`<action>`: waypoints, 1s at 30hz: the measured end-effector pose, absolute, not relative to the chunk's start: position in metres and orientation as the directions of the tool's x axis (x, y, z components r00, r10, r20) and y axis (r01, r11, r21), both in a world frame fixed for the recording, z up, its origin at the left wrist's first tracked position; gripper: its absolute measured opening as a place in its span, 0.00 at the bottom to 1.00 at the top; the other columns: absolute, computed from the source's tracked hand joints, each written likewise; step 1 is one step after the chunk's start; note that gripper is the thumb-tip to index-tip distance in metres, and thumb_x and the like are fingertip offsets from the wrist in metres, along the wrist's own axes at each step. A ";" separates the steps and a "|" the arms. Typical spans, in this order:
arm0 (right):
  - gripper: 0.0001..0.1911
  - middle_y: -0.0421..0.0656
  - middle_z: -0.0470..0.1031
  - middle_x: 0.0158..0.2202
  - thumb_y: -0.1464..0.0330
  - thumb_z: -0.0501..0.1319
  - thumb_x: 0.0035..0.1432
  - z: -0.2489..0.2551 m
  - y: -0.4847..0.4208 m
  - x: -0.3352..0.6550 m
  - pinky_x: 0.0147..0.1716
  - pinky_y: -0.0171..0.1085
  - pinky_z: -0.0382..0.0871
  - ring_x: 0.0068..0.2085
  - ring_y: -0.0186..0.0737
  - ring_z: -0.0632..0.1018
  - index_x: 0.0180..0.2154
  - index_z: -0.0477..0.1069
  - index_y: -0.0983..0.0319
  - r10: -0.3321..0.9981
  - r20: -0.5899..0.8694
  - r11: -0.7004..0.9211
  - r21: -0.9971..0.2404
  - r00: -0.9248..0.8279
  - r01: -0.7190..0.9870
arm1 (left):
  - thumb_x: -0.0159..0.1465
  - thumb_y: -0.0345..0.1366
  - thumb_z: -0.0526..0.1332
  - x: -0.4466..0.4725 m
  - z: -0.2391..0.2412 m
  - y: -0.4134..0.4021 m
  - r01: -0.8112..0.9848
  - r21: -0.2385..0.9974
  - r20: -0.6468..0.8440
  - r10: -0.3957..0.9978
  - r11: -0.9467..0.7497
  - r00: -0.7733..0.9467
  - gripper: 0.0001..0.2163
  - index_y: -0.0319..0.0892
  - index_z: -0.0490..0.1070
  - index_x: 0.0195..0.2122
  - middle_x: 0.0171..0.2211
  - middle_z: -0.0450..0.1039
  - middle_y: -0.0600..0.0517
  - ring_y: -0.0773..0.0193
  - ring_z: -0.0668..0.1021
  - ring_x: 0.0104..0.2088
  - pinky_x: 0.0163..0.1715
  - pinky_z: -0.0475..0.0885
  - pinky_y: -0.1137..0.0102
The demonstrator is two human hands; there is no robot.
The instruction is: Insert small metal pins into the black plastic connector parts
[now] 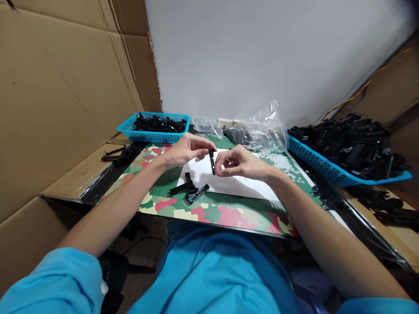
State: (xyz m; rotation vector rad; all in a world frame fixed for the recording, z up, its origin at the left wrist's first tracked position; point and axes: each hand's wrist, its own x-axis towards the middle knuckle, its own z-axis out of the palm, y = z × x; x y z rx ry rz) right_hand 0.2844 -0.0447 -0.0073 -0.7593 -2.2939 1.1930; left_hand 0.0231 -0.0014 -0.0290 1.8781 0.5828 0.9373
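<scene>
A narrow black plastic part is held upright above a white sheet on the table. My left hand pinches its upper end between thumb and fingers. At its lower end, the closed fingertips of my right hand meet the part's edge; whether they also hold some small piece cannot be made out. Several similar black parts lie on the table just in front, at the sheet's left corner.
A blue basket of black parts stands back left, and a larger heaped blue basket at right. Clear plastic bags lie at the back. Small white pieces are scattered right of the sheet. Cardboard walls the left side.
</scene>
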 end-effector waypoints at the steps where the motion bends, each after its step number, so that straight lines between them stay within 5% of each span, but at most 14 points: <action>1: 0.14 0.44 0.80 0.34 0.57 0.73 0.61 -0.008 -0.044 0.284 0.29 0.38 0.59 0.28 0.33 0.66 0.38 0.84 0.63 0.647 0.126 0.477 -0.837 -0.752 0.270 | 0.62 0.49 0.76 0.023 -0.029 -0.002 0.008 0.890 0.362 0.718 -0.455 0.594 0.19 0.37 0.85 0.45 0.36 0.81 0.44 0.69 0.74 0.27 0.26 0.70 0.72; 15: 0.14 0.43 0.77 0.36 0.60 0.75 0.58 -0.008 -0.046 0.284 0.28 0.36 0.59 0.29 0.31 0.66 0.39 0.79 0.63 0.656 0.173 0.432 -0.884 -0.734 0.178 | 0.60 0.48 0.77 0.021 -0.027 0.000 -0.013 0.858 0.439 0.719 -0.514 0.538 0.18 0.37 0.87 0.42 0.29 0.79 0.46 0.69 0.72 0.24 0.24 0.70 0.71; 30: 0.14 0.41 0.77 0.33 0.59 0.76 0.58 -0.011 -0.039 0.294 0.29 0.39 0.59 0.28 0.31 0.67 0.38 0.81 0.62 0.711 0.221 0.525 -0.799 -0.668 0.294 | 0.62 0.46 0.77 0.015 -0.032 0.010 0.007 0.844 0.449 0.712 -0.537 0.540 0.17 0.37 0.87 0.45 0.26 0.77 0.47 0.68 0.73 0.24 0.25 0.71 0.71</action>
